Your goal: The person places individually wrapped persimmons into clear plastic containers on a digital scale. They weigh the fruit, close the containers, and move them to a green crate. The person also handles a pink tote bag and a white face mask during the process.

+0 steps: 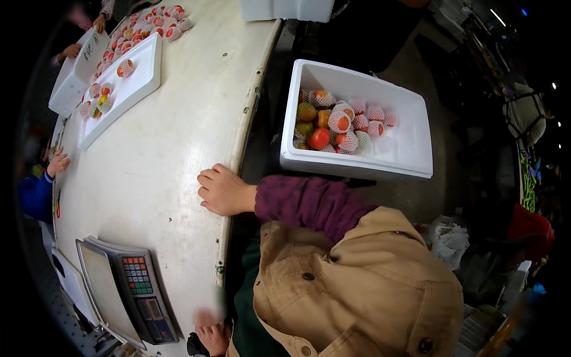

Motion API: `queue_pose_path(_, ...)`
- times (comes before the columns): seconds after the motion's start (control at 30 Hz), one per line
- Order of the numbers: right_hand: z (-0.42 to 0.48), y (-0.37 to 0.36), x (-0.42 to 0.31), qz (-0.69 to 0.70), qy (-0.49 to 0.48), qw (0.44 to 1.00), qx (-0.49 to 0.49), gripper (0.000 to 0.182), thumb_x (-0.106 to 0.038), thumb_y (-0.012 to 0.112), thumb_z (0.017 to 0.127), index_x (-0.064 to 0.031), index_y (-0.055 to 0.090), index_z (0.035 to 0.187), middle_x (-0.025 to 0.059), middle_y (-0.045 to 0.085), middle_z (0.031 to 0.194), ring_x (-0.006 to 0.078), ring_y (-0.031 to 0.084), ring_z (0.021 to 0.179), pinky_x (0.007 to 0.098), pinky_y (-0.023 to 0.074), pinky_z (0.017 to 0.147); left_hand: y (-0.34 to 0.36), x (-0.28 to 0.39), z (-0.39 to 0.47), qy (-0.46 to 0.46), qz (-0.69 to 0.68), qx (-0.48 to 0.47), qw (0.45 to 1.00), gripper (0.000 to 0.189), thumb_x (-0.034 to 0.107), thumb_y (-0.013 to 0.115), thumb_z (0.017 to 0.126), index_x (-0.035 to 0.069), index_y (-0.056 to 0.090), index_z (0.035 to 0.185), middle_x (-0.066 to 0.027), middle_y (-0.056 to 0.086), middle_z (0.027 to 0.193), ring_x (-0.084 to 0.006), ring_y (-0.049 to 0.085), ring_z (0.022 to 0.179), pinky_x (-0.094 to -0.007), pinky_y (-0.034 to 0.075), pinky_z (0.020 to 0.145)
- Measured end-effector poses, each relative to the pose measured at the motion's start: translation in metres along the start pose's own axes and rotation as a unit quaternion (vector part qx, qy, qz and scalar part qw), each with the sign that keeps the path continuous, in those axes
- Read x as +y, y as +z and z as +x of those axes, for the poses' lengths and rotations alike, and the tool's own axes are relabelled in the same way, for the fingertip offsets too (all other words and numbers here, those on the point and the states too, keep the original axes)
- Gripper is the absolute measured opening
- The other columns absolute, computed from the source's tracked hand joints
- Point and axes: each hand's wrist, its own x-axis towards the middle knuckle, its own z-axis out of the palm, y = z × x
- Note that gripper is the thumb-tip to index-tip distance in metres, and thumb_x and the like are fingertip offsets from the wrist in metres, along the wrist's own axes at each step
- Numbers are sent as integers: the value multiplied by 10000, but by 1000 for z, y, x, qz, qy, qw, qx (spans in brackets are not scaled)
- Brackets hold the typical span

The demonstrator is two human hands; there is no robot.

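Observation:
My right hand [226,190], in a purple plaid sleeve, rests palm down on the near edge of the worn white table [178,147]. Its fingers are bent, and nothing shows in them. At the bottom of the view, my left hand [214,339] is partly cut off and close to a blurred patch. Something black [196,344] is beside its fingers; whether I hold it cannot be seen. Past my right forearm stands a white foam box [357,165] with several red, orange and green tomatoes [320,139], some bare and some in foam nets.
A digital scale [147,294] sits on the table near my left hand. Netted tomatoes [151,24] lie at the far end by a foam lid [129,98]. Another person's hands [99,23] touch a second foam box [80,71]. A blue-sleeved person's hand [58,163] is across the table.

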Motion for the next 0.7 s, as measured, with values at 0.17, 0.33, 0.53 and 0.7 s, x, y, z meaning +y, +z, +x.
queue_pose_path(0.17,30,-13,17,40,-322,945,-44,361,-407,621,774,-60,611,871,124,566,1027,269,518,1009,406,408,756,-58,17,39,-8,-53,3,999,442,223,583,835,91,509,1250,-144,470,1316,-324,452,1198,-451,347,988)
queue_pose_path(0.33,49,-6,10,138,-418,866,-239,516,-473,526,844,-97,535,1197,165,456,1312,336,405,1235,508,338,968,-51,29,24,-54,-152,-4,987,351,104,549,839,56,516,1185,-223,416,1336,-413,410,1221,-529,345,970)
queue_pose_path(0.53,66,-24,-10,74,-345,820,-450,564,-503,519,844,-156,477,1287,101,374,1414,271,360,1286,507,254,1044,-72,5,37,-52,-221,-14,974,496,240,633,734,121,535,1205,-99,479,1299,-267,437,1211,-431,336,987)
queue_pose_path(0.7,75,-17,-16,34,-351,789,-502,563,-524,517,845,-193,478,1299,75,414,1384,264,367,1274,506,233,1052,-73,4,31,-93,-253,3,963,423,181,560,802,134,521,1220,-67,459,1341,-215,423,1234,-363,367,983)
